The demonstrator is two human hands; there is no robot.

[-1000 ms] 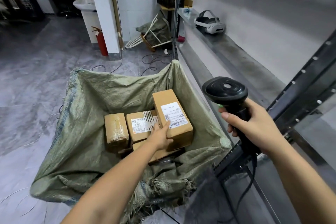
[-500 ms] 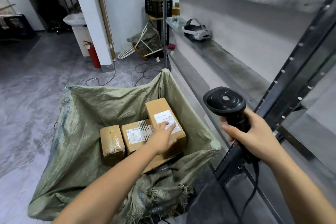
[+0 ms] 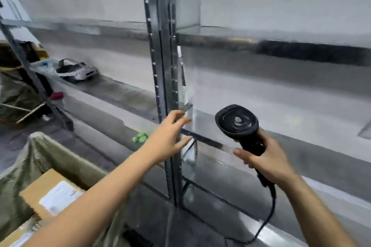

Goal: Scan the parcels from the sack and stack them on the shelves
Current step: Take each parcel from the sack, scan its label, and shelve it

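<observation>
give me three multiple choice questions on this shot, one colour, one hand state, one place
1. The scanner held by the right hand is:
A yellow
B black
C white

2. The left hand is:
A open, holding nothing
B curled in a fist
C wrapped round the scanner

3. The white headset lies:
A on a shelf
B on the floor
C in the left hand

Answers:
1 B, its head and handle are both black.
2 A, the fingers are spread and straight by the upright, with nothing in them.
3 A, it sits on the shelf, left of the upright.
</observation>
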